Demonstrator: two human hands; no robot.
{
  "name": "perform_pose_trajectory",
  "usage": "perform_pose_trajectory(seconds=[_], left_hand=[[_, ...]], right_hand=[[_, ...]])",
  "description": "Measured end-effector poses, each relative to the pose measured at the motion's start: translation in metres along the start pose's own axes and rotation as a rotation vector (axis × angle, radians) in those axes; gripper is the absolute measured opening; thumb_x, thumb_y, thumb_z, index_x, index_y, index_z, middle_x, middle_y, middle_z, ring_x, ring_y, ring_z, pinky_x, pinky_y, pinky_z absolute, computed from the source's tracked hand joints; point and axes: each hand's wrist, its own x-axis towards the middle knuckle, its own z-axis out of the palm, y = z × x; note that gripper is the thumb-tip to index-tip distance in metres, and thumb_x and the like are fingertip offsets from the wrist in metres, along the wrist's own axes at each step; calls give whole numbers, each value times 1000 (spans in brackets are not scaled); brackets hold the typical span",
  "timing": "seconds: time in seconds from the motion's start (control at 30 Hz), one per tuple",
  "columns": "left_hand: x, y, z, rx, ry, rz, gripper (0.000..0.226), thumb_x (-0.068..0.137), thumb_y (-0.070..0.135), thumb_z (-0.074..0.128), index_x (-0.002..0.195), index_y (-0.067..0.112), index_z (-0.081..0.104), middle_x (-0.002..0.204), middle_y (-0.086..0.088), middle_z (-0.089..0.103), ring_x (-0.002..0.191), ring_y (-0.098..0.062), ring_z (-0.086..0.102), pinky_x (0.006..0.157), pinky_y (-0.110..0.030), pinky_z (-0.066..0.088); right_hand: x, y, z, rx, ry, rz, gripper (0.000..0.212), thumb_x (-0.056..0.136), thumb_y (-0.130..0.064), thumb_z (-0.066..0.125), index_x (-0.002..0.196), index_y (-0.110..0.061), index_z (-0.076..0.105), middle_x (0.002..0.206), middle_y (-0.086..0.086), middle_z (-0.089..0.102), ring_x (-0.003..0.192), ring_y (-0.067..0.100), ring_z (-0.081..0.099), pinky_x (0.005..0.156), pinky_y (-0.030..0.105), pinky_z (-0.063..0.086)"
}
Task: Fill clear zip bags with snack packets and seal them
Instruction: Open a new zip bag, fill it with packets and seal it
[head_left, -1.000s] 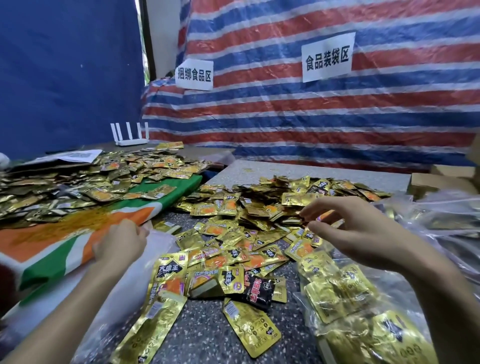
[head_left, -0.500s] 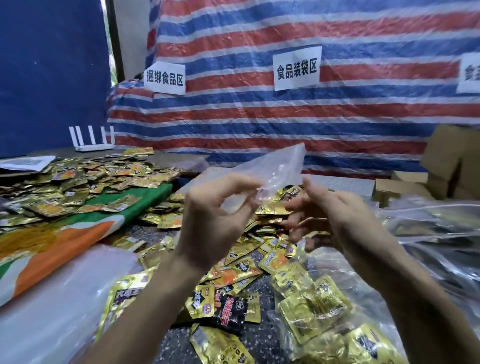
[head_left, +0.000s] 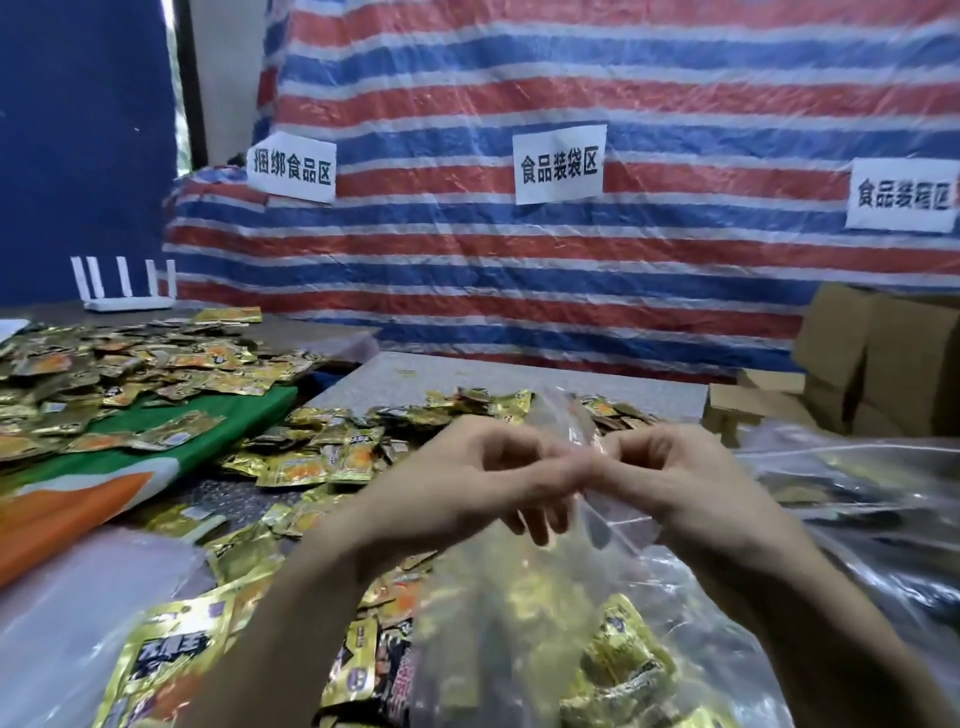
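1. Since the earlier moment my two hands have come together in the middle; before, they were apart and the bag stood higher.
2. My left hand and my right hand touch at the fingertips, and both pinch the clear zip bag between thumb and fingers.
3. This bag hangs from my fingers above the near part of the tabletop; I cannot tell if its zip is closed.
4. Loose snack packets lie in a pile on the tabletop, beyond my left hand.
5. Filled bags lie near right, beside my right forearm.
6. Cardboard boxes stand far right.
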Motion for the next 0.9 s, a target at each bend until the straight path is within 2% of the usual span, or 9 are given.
perform_pose_trajectory(seconds=[0.07, 0.13, 0.23, 0.33, 0.47, 0.6, 0.67, 0.8, 0.9], left_hand=[[2, -5, 3, -84, -36, -19, 25, 91, 22, 66, 104, 1, 71, 82, -17, 69, 73, -25, 62, 66, -29, 48], [3, -7, 2, -156, -30, -36, 26, 89, 16, 66, 99, -8, 66, 84, -22, 66, 74, -26, 60, 67, -30, 47], [-1, -8, -6, -270, 50, -75, 17, 86, 20, 67, 79, 5, 68, 73, -5, 66, 65, -19, 59, 63, -25, 46], [-5, -10, -21, -456, 182, -103, 14, 81, 27, 67, 73, 17, 67, 70, 1, 64, 62, -13, 61, 60, -21, 48], [-9, -14, -34, -559, 220, -84, 23, 82, 28, 68, 94, 9, 65, 78, 1, 66, 68, -11, 62, 67, -23, 52], [-8, -17, -37, -593, 200, -51, 16, 84, 25, 62, 76, 18, 74, 75, 3, 70, 68, -10, 69, 65, -23, 57], [-8, -19, -38, -622, 197, -40, 19, 84, 23, 61, 75, 16, 76, 76, 1, 72, 68, -12, 71, 67, -27, 60], [-6, -21, -38, -719, 176, -46, 18, 82, 20, 62, 72, 14, 76, 73, 1, 71, 64, -9, 68, 66, -21, 58], [-4, -23, -37, -746, 141, -73, 19, 86, 22, 60, 84, 8, 73, 79, -4, 73, 67, -13, 70, 71, -25, 60]], right_hand=[[1, 1, 2, -14, -9, 3, 53, 63, -53, 73, 65, 0, 68, 71, 22, 69, 64, 27, 58, 63, 33, 46], [2, 0, 2, -11, 1, 24, 56, 61, -54, 72, 69, 2, 71, 70, 21, 70, 55, 20, 57, 51, 25, 44], [4, 1, -3, 39, 25, 79, 54, 57, -51, 75, 66, 1, 68, 57, 10, 58, 45, 15, 50, 38, 19, 35], [7, 6, -9, -67, 95, 61, 41, 57, -52, 78, 61, -13, 66, 55, 6, 57, 48, 14, 49, 41, 20, 35], [8, 9, -8, -407, 277, -314, 39, 69, -43, 82, 105, -38, 67, 92, -10, 69, 71, 9, 65, 54, 24, 53], [4, 7, -5, -501, 112, -637, 36, 93, -43, 61, 129, -37, 60, 138, -22, 54, 83, 10, 64, 61, 37, 59], [4, 7, -5, -527, 72, -689, 42, 91, -44, 55, 132, -34, 57, 149, -21, 44, 88, 5, 63, 72, 26, 59], [7, 11, -3, -586, 83, -799, 43, 91, -39, 56, 131, -23, 59, 157, -10, 35, 88, 5, 62, 67, 13, 53], [9, 14, -5, -578, 1, -764, 28, 89, -36, 63, 112, -22, 70, 132, -11, 60, 82, 8, 66, 49, 28, 53]])
